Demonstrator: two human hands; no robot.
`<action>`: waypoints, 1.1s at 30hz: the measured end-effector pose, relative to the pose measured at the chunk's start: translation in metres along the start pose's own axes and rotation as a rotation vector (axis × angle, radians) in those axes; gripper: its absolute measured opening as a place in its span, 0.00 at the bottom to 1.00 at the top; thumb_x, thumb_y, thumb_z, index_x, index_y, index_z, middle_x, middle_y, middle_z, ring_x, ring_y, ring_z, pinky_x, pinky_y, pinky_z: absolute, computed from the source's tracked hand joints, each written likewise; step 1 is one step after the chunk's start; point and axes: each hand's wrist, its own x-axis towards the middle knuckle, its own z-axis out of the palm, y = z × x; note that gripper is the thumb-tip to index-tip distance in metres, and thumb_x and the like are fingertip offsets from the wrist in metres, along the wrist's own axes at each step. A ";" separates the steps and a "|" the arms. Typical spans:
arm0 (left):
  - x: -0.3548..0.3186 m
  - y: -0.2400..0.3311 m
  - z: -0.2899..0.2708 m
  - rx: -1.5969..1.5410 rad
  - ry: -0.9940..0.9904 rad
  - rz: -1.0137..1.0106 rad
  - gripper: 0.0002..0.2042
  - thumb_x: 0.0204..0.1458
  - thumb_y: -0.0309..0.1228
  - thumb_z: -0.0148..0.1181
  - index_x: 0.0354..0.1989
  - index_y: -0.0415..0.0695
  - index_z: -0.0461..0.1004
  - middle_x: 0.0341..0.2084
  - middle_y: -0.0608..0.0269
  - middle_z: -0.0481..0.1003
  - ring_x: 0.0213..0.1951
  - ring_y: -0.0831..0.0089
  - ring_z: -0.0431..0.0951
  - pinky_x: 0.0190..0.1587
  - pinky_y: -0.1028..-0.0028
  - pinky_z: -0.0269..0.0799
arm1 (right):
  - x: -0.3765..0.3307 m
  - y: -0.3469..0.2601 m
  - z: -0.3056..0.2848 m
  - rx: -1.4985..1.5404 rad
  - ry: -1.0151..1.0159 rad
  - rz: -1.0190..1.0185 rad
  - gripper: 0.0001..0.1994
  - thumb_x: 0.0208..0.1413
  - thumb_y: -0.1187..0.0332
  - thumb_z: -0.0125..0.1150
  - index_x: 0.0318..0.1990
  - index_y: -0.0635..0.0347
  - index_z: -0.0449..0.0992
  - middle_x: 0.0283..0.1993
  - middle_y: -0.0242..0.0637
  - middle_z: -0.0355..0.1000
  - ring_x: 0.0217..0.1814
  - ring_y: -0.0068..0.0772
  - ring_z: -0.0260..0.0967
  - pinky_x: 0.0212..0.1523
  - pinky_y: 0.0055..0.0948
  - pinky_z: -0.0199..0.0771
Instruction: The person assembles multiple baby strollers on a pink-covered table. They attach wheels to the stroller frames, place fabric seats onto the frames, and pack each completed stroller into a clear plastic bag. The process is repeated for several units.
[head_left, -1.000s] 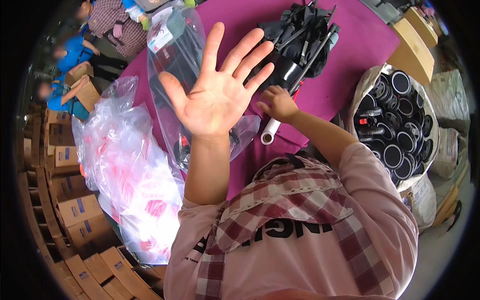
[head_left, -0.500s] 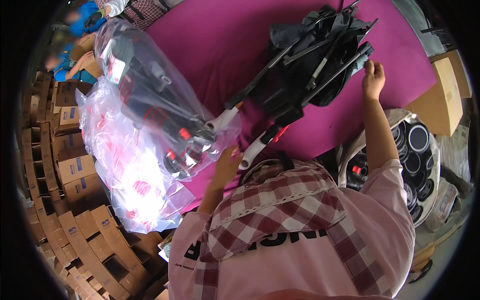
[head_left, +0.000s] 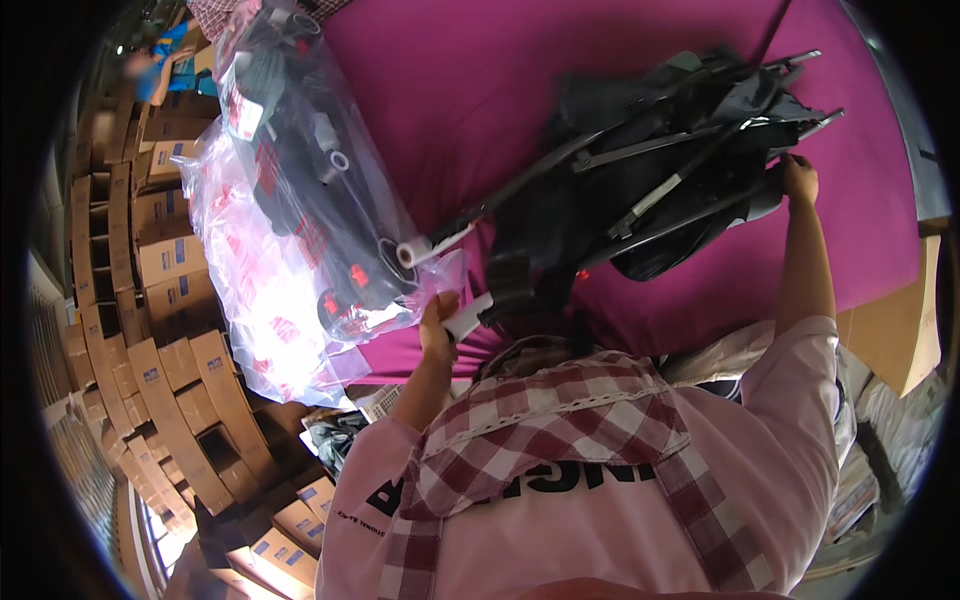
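Note:
A folded black stroller (head_left: 650, 185), with dark fabric bunched around its tubes, lies slantwise on the magenta-covered table. Two white end pieces stick out at its near left. My left hand (head_left: 438, 328) is closed around the nearer white end piece (head_left: 468, 317). At the stroller's right side, my right hand (head_left: 800, 182) grips the end of a black tube, its fingers partly hidden behind it. The other white end piece (head_left: 425, 248) rests against a clear plastic bag (head_left: 375, 190), which encloses another dark bundle with red parts.
Crumpled clear plastic (head_left: 265, 320) hangs over the table's left edge. Stacked cardboard boxes (head_left: 165, 250) fill the left side, where a person in blue (head_left: 180, 75) is at the far end. A large carton (head_left: 895, 325) stands at the right, beside the magenta table cover (head_left: 450, 90).
The stroller has turned a little and shifted right. My right hand has moved right and downward onto the tube end; my left hand has moved slightly left and now holds the white end piece.

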 end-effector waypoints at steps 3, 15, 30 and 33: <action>0.036 0.028 0.018 -0.083 -0.106 0.132 0.23 0.63 0.46 0.49 0.56 0.40 0.74 0.52 0.55 0.76 0.54 0.64 0.73 0.58 0.62 0.67 | 0.031 0.047 0.008 -0.154 -0.104 0.042 0.32 0.55 0.37 0.52 0.52 0.54 0.81 0.55 0.48 0.77 0.60 0.51 0.73 0.59 0.44 0.70; 0.126 0.052 0.025 0.048 0.085 0.245 0.29 0.61 0.47 0.55 0.68 0.49 0.59 0.62 0.60 0.64 0.64 0.67 0.62 0.64 0.63 0.57 | -0.206 0.015 0.014 0.540 -0.448 0.283 0.31 0.59 0.39 0.56 0.56 0.58 0.73 0.36 0.39 0.81 0.21 0.33 0.78 0.16 0.26 0.73; 0.080 0.003 -0.084 0.194 -0.126 0.187 0.17 0.62 0.29 0.54 0.60 0.44 0.68 0.43 0.58 0.79 0.43 0.71 0.80 0.43 0.74 0.72 | -0.387 -0.147 0.086 0.720 -0.917 0.090 0.33 0.59 0.44 0.62 0.53 0.70 0.68 0.44 0.50 0.77 0.37 0.41 0.81 0.39 0.33 0.81; 0.071 0.003 -0.058 0.263 -0.331 0.310 0.18 0.61 0.30 0.56 0.60 0.44 0.68 0.44 0.57 0.80 0.44 0.71 0.80 0.44 0.72 0.73 | -0.417 -0.180 0.107 0.435 -1.046 -0.302 0.27 0.59 0.47 0.64 0.48 0.69 0.74 0.42 0.49 0.79 0.41 0.39 0.80 0.44 0.33 0.79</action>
